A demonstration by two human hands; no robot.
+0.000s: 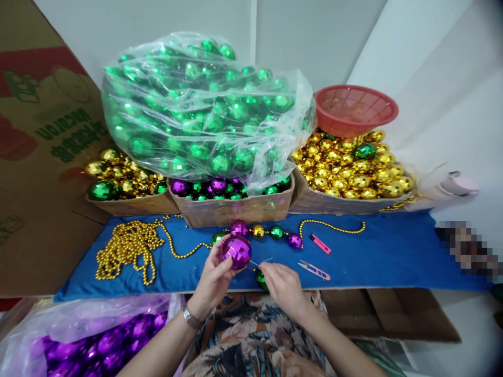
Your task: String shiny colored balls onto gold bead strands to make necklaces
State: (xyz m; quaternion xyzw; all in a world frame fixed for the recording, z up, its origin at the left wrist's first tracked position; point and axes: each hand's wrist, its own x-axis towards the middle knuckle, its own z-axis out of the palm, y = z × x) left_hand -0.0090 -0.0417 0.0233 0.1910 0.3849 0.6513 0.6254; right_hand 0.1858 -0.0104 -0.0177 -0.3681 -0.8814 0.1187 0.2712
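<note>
My left hand (pixel 218 271) is closed around a large purple faceted ball (pixel 237 251) above the blue cloth. Beside it, my right hand (pixel 281 283) pinches a thin pale thread (pixel 254 264) that runs to the ball's right side. A green ball (pixel 261 280) lies partly hidden behind the right fingers. Just beyond the hands stretches a strand with a purple ball (pixel 239 228), a gold ball (pixel 258 231), a green ball (pixel 276 232) and another purple ball (pixel 295 240). Gold bead chain (pixel 334 226) continues from the strand.
Gold beads (pixel 126 246) are heaped at left. Pink thread snips (pixel 315 270) and a pink lighter (pixel 320 244) lie at right. Behind stand cardboard boxes (pixel 236 209) of balls, a plastic bag (pixel 196 110) of green balls and a red basket (pixel 356 123). Purple balls (pixel 106 345) fill a bag below.
</note>
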